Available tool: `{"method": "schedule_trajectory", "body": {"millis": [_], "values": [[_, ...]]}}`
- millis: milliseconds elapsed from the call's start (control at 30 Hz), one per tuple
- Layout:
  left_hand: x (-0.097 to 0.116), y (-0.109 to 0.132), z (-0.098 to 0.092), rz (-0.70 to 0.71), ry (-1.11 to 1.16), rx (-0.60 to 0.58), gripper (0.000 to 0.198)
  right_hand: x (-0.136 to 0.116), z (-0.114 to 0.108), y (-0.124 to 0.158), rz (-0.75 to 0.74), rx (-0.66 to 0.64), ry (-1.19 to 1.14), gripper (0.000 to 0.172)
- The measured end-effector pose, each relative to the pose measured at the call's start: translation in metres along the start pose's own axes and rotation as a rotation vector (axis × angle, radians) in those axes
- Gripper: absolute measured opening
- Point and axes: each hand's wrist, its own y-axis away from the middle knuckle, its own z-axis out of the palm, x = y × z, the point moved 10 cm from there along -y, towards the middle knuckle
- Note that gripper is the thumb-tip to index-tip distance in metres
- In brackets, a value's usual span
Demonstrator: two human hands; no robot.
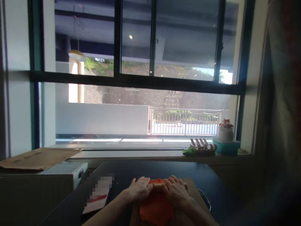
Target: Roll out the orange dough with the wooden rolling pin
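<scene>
Below me, a flat orange sheet, dough or clay (pixel 156 208), lies on a brown board (pixel 192 185). A pale wooden rolling pin (pixel 158 187) lies crosswise over its far part. My left hand (pixel 141 188) is closed over the pin's left end, covering it. On the right side, my right hand (pixel 176 190) is closed over the pin, whose end shows just beyond the fingers. Between the two hands a short length of the pin is visible, with some orange sheet behind it. My right forearm hides part of the board.
The board rests on a dark table (pixel 150 169), a metal handle (pixel 205 198) at its right. Left lies a partly blurred flat item (pixel 97 196). A brown envelope (pixel 37 158) tops a grey cabinet (pixel 37 194). A rack (pixel 202 147) and teal box (pixel 226 147) stand on the windowsill.
</scene>
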Motion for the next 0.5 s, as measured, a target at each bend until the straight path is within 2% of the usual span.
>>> {"method": "schedule_trajectory", "body": {"millis": [67, 167, 233, 367, 500], "values": [[0.000, -0.018, -0.008, -0.011, -0.026, 0.016, 0.051, 0.004, -0.004, -0.025, 0.007, -0.013, -0.022, 0.048], [0.000, -0.050, -0.020, -0.067, -0.051, 0.106, 0.048, 0.013, -0.016, -0.064, 0.078, 0.093, -0.025, 0.049], [0.000, -0.064, -0.022, -0.117, -0.050, 0.163, 0.050, 0.019, -0.014, -0.078, 0.140, 0.125, -0.027, 0.048], [0.001, -0.066, -0.017, -0.157, -0.056, 0.220, 0.053, 0.023, -0.004, -0.074, 0.214, 0.088, 0.001, 0.045], [0.005, -0.051, -0.006, -0.120, -0.079, 0.163, 0.048, 0.020, -0.005, -0.051, 0.232, 0.052, 0.002, 0.042]]}}
